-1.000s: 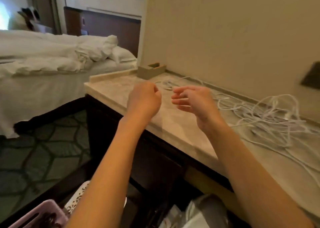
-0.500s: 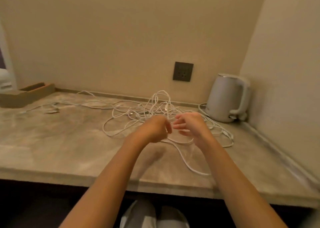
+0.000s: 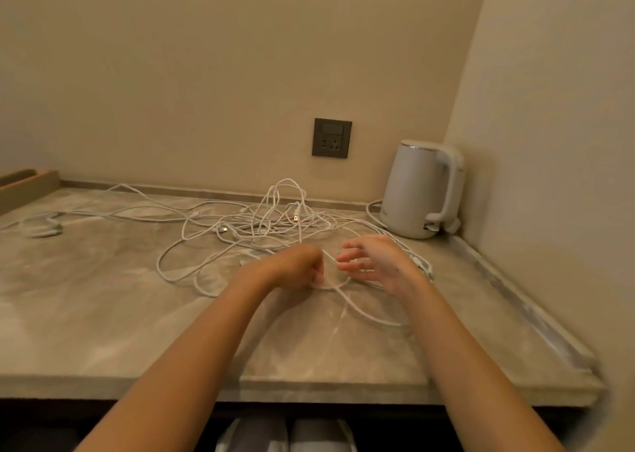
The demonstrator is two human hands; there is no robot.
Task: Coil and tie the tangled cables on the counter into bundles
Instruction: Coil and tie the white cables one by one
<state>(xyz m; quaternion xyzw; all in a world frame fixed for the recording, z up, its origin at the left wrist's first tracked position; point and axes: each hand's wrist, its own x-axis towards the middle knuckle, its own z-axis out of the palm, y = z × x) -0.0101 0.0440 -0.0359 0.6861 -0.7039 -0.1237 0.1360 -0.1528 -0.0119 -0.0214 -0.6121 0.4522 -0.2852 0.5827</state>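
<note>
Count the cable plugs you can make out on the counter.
2: an upright plug in the middle of the tangle and a flat plug left of it. Others may be hidden or too small to tell.

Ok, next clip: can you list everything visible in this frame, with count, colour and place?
counter: one, mottled beige-grey stone, fills the lower half of the view
cables: several, number unclear, white, tangled mid-counter, strands trailing left
kettle: one, white, back right corner of the counter
wall socket: one, dark grey, back wall above the cables
tray: one, tan, far left counter edge, partly cut off
pale shapes: two, light grey, below the counter's front edge, cannot tell what
left hand: one, fingers curled, seemingly pinching a strand at the tangle's near side
right hand: one, fingers spread, over the cables' right side
</note>
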